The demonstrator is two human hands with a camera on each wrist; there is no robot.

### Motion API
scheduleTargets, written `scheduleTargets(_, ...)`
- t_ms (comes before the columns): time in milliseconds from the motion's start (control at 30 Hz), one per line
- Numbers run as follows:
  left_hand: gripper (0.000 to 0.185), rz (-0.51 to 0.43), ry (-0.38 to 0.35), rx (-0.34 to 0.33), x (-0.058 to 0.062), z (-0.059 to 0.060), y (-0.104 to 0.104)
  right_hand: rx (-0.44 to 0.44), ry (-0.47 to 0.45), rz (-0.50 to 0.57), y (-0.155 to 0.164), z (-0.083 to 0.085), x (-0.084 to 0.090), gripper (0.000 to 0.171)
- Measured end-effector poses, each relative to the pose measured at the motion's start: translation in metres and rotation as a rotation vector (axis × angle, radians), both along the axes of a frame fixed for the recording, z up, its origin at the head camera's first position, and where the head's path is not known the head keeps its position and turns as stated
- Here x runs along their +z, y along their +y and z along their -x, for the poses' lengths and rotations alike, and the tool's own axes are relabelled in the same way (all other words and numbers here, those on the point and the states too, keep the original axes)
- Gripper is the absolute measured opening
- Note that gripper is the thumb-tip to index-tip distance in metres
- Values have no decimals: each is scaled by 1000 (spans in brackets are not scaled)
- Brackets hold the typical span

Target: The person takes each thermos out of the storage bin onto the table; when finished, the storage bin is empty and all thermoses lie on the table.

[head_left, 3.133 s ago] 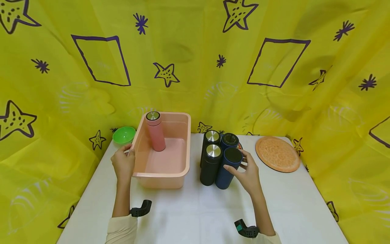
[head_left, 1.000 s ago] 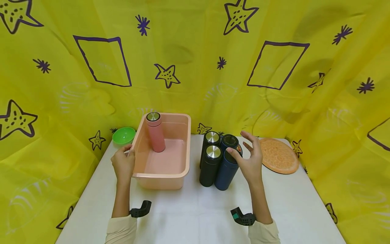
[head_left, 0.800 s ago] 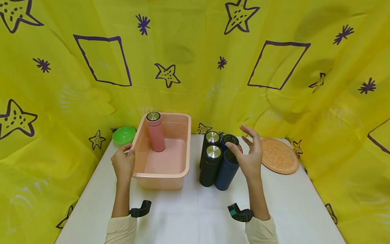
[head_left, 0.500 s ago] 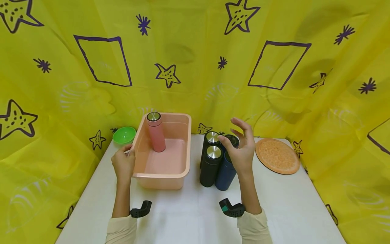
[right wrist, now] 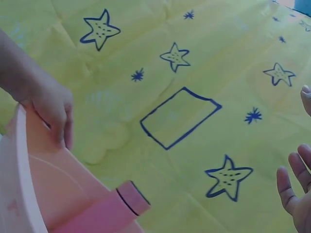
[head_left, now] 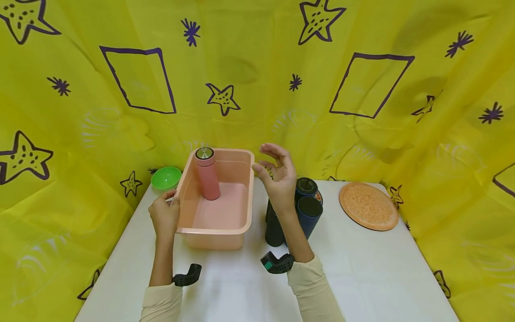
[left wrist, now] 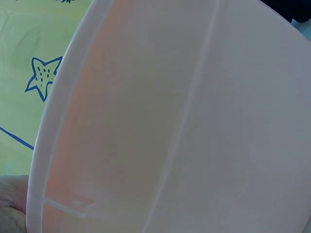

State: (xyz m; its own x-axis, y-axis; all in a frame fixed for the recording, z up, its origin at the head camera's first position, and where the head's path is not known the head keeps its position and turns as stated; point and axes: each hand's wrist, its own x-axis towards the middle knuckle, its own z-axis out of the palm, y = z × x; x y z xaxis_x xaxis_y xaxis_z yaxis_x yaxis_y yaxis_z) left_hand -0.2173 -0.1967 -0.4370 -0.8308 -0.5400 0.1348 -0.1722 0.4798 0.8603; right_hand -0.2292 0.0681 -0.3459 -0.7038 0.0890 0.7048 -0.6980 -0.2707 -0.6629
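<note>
At nine o'clock on the white table (head_left: 362,268), a green bowl (head_left: 165,177) is sitting beside a pink tub (head_left: 245,197). The left hand (head_left: 164,214) is gripping the tub's left rim, fingers curled over the edge. A pink flask (head_left: 207,174) is standing upright in the tub's far left corner. Just past the tub's right wall, the right hand (head_left: 277,176) is hovering in the air with fingers spread and relaxed, holding nothing, above a tight cluster of dark flasks (head_left: 307,210) standing at the table's centre. Over at three o'clock, an orange plate (head_left: 368,206) is lying flat near the yellow starred backdrop (head_left: 257,67).
</note>
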Motion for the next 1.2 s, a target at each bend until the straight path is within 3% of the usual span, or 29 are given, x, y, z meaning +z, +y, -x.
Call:
scheduleTargets(333, 29, -6, -9, -2, -1, -1, 2, 77, -204, 20, -30, 17, -15, 46)
scheduleTargets(767, 29, -7, -16, 3, -2, 1, 0, 71, -438, 7, -57, 55, -39, 49)
scheduleTargets(1033, 29, -19, -17, 0, -3, 2, 0, 54, -495, -76, -74, 76, -52, 56)
scheduleTargets(1200, 28, -16, 9, 3, -3, 2, 0, 41, -487, -186, -82, 87, -55, 62)
